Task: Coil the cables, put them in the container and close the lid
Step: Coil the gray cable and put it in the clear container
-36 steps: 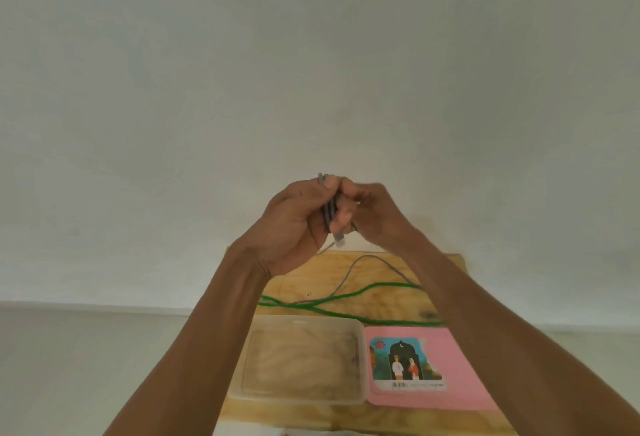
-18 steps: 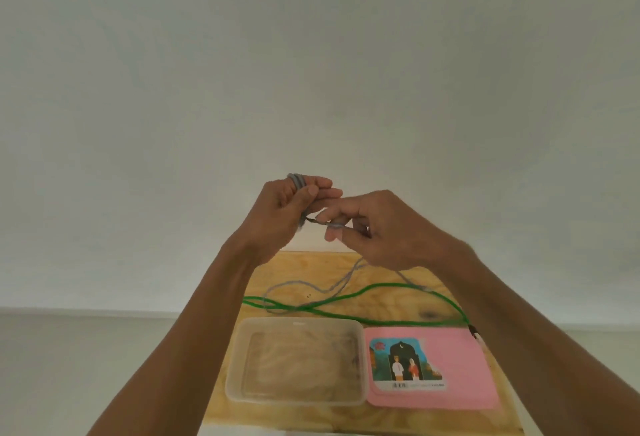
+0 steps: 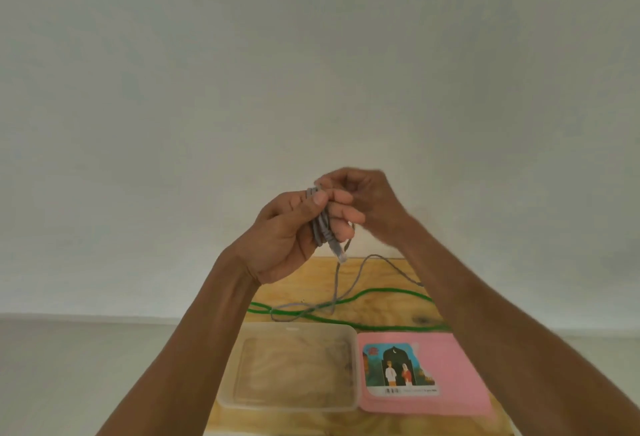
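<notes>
A person's two bare hands are raised in front of a plain pale wall, seen from a camera on their head. The left hand (image 3: 287, 231) has its fingers (image 3: 341, 214) curled around a small bundle of loops of grey cable (image 3: 320, 228), with the thumb pressing the loops in place. A plug end hangs just below those fingers. The right hand (image 3: 367, 200), touching the left from behind, is slightly blurred; its fingers are curled and appear to pinch the cable at the top of the bundle, though the exact hold is hard to see.

From the bundle, the uncoiled rest of the grey cable drops down to a wooden bench (image 3: 377, 280) below the hands and trails across it in loose curves. A green cable (image 3: 391, 292) lies stretched out on the bench beneath the hands, crossing the grey one, untouched by either hand.

Nearer the person than the cables sits a clear plastic container (image 3: 351, 366), open, with no cable in it. Just beside it, toward the right hand's side, lies a pink lid (image 3: 464, 376) with a picture label.

The task looks to be in its early part. The grey cable is partly coiled, with a good length left to wind. The green cable has yet to be coiled, nothing has gone into the container, and the lid is off.
</notes>
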